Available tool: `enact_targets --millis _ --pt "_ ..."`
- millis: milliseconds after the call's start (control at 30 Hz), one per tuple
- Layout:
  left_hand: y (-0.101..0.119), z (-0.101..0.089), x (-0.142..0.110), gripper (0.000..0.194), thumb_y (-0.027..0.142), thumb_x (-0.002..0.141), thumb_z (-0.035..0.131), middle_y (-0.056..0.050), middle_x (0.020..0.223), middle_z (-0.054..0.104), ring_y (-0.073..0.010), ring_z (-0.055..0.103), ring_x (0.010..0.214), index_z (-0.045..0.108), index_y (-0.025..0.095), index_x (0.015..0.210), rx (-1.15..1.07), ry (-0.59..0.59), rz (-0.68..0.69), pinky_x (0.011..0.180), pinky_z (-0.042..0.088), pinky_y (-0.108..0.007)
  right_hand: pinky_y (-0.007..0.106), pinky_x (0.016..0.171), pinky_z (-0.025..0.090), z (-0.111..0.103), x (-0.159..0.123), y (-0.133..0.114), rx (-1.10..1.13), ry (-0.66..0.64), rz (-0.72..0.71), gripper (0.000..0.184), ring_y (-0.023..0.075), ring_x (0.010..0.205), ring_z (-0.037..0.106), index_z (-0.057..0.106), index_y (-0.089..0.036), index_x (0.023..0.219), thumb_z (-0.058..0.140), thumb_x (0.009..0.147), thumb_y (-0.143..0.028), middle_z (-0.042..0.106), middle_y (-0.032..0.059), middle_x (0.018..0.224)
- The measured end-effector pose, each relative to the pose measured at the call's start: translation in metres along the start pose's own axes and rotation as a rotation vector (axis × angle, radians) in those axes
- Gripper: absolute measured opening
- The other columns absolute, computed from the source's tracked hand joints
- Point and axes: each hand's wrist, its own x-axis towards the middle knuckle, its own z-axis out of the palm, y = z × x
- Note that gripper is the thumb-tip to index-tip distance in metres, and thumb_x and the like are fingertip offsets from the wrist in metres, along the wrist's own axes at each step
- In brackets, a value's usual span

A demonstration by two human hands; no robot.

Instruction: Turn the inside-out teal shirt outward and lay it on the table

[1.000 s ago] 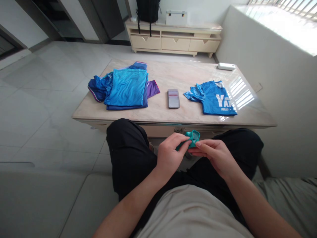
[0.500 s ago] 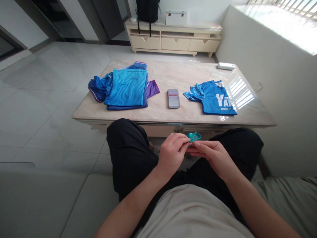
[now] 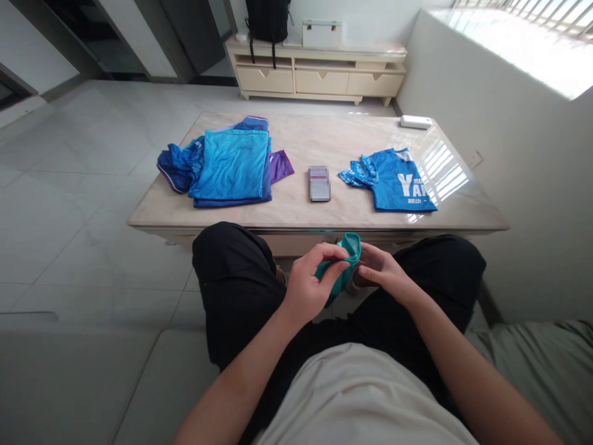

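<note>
Over my lap, my left hand (image 3: pixel 315 275) pinches a small teal piece of fabric (image 3: pixel 343 281) between thumb and fingers. Its hemmed, open end (image 3: pixel 353 240) points up, and the rest hangs below my fingers; whether it is a pouch or part of a garment I cannot tell. My right hand (image 3: pixel 386 269) is just right of the fabric with thumb and fingers apart. Its fingertips come close to the fabric's edge, and any contact is unclear. On the table lie a folded blue shirt (image 3: pixel 393 191) with white lettering and a stack of folded blue shirts (image 3: pixel 231 164).
A phone (image 3: pixel 319 185) lies mid-table between the clothes. A white device (image 3: pixel 416 122) sits at the far right corner of the marble-topped table (image 3: pixel 296 216). Beyond stands a low cabinet (image 3: pixel 319 80) with a black backpack (image 3: pixel 267 21) on it. My knees flank my hands.
The teal fabric has turned more upright, and more of it shows below my left hand. My right hand's fingers have spread away from it. The view has shifted slightly.
</note>
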Motion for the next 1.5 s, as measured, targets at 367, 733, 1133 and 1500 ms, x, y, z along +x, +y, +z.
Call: enact_targets --millis 367,733,1133,1500 --pt "0.002 -0.014 0.003 0.008 0.020 0.091 0.073 -0.006 0.098 0.075 -0.0194 0.072 0.095 0.069 0.019 0.097 -0.082 0.031 0.081 0.090 0.058 -0.031 0.034 0.087 0.057 0.016 0.022 -0.027 0.001 -0.198 -0.089 0.036 0.0233 0.097 0.072 0.078 -0.021 0.110 0.085 0.078 -0.036 0.078 0.0053 0.104" --pt "-0.007 -0.021 0.012 0.020 0.033 0.098 0.063 -0.006 0.107 0.075 -0.0197 0.070 0.100 0.074 0.022 0.111 0.177 0.142 -0.053 0.093 0.054 -0.030 0.028 0.078 0.052 0.025 0.016 -0.027 -0.288 0.151 -0.307 0.018 0.0173 0.085 0.064 0.072 -0.022 0.105 0.069 0.093 -0.035 0.071 0.0023 0.095" --pt "-0.025 -0.015 0.013 0.017 0.029 0.104 0.053 -0.004 0.103 0.074 -0.0164 0.069 0.091 0.066 0.022 0.112 0.452 0.227 0.128 0.085 0.052 -0.026 0.024 0.063 0.049 0.028 0.002 -0.070 -0.896 0.306 -0.565 0.010 0.0141 0.063 0.061 0.069 -0.023 0.098 0.064 0.091 -0.026 0.070 -0.0011 0.076" --pt "-0.040 0.003 -0.007 0.047 0.035 0.084 0.080 -0.008 0.116 0.071 -0.0215 0.067 0.106 0.063 0.021 0.126 0.074 0.005 -0.112 0.095 0.054 -0.034 0.027 0.067 0.053 0.012 -0.004 -0.103 -0.993 0.417 -0.515 0.014 0.0180 0.071 0.068 0.078 -0.026 0.096 0.070 0.085 -0.024 0.074 -0.0020 0.078"
